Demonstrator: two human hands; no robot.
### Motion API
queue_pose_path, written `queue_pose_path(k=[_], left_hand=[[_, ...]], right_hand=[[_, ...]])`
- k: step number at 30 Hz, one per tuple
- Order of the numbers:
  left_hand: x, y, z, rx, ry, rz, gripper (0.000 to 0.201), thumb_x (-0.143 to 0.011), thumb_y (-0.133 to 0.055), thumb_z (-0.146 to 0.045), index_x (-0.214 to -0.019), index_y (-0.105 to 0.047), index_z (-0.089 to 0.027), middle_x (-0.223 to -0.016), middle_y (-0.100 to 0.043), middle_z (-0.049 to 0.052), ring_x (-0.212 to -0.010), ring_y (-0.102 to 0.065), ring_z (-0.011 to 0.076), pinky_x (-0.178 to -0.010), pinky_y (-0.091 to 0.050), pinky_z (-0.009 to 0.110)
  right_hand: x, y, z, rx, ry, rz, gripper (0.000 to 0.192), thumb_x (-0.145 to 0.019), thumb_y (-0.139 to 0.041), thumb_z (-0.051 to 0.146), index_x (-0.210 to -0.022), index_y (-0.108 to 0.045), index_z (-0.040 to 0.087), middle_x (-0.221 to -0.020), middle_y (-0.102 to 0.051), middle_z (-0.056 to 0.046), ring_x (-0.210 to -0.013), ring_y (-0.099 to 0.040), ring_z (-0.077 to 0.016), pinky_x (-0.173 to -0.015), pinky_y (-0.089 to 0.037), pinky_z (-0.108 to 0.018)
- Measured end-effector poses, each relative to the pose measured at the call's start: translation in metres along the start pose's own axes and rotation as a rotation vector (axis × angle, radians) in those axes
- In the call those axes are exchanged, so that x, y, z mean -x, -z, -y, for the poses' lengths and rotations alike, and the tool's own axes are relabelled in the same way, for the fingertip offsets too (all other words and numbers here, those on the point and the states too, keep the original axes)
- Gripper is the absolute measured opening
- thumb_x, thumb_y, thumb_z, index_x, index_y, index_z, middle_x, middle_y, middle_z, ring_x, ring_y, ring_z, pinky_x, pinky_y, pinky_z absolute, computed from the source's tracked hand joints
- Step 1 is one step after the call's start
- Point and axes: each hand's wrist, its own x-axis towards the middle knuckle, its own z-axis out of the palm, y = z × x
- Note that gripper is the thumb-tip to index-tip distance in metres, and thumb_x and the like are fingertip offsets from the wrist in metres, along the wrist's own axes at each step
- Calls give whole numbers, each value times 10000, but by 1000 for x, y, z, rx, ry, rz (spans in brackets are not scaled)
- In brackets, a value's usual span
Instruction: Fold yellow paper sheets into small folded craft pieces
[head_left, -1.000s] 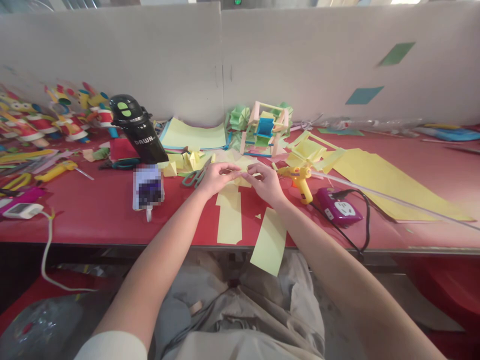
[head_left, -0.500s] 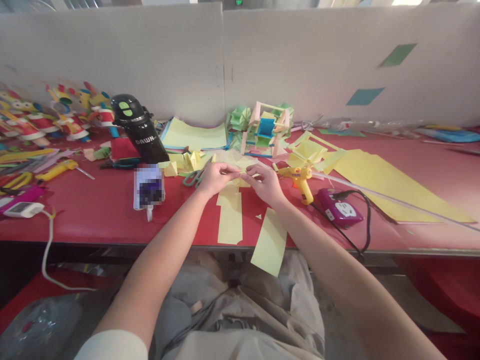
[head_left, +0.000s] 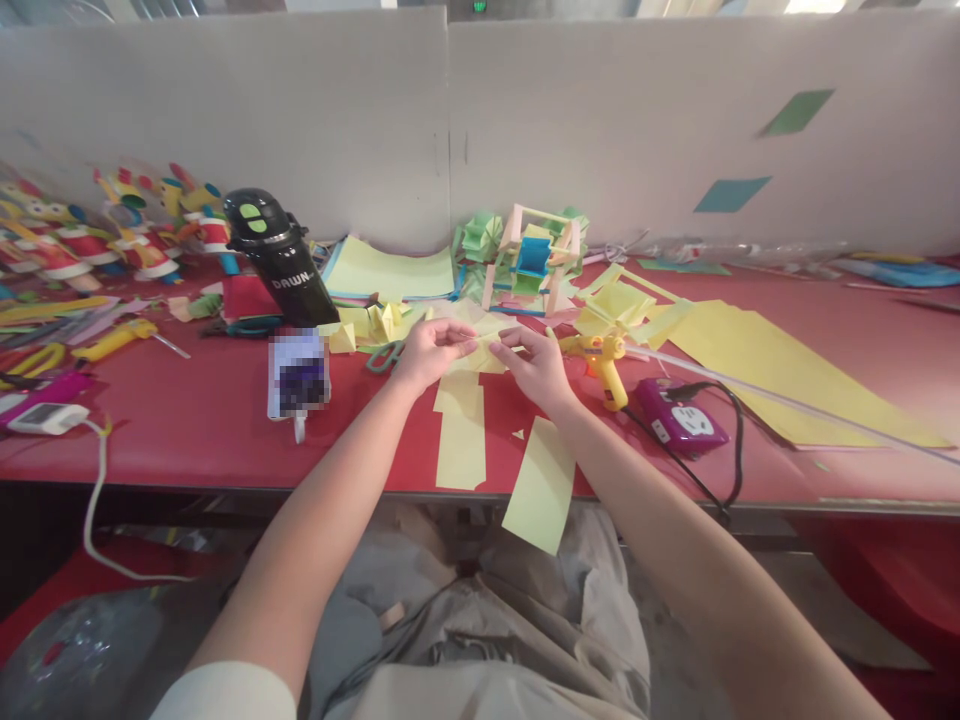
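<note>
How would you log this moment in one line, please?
left hand: at yellow paper; right hand: close opposite; grip: unclear; glue gun: right, on table

Bare tabletop [head_left: 352, 405] passable between left hand [head_left: 433, 352] and pixelated object [head_left: 298, 375]; glue gun [head_left: 612, 382] and purple power block [head_left: 684, 415] obstruct right hand's [head_left: 538, 370] outward side

This looks like a handicraft workshop: a long, smooth red counter [head_left: 210, 435] before a pale grey partition panel [head_left: 315, 110] carries cut pale-yellow paper pieces [head_left: 462, 445], a yellow plastic glue gun [head_left: 610, 378], large yellow paper sheets [head_left: 772, 380] and clustered red-and-yellow toy figures [head_left: 146, 258] with white trim.
</note>
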Motion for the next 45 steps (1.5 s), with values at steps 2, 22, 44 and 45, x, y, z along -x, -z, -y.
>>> queue_pose_path(k=[2,22,44,45], left_hand=[[0,1,0,-9,2,9,322,-580,-866,-329,-822,-739,-157,-755,-706,35,-728,-644,162,-731,-520,325],[-1,1,-1,-74,-68,-71,287,-657,-816,-412,-794,-751,-168,-797,-754,53,-780,-679,197,-762,-536,342],[-1,-2,3,26,32,22,512,-698,-815,-365,-1143,-655,-168,-987,-699,81,-829,-671,169,-689,-573,280],[0,-2,2,33,25,30,497,-694,-816,-345,-1131,-661,-166,-928,-695,63,-776,-662,153,-668,-574,274]], right_hand=[[0,-1,0,2,2,10,375,-752,-728,547,-680,-622,195,-921,-676,-79,-854,-626,-207,-704,-500,-325],[1,-1,-2,29,-48,10,324,-778,-726,509,-754,-660,193,-798,-674,-46,-718,-611,-166,-629,-487,-297],[2,-3,1,-163,-68,124,362,-818,-669,561,-830,-598,206,-704,-621,-6,-649,-620,-158,-643,-520,-317],[2,-3,-1,-164,-67,112,374,-807,-683,566,-866,-564,216,-686,-606,10,-642,-619,-156,-639,-517,-314]])
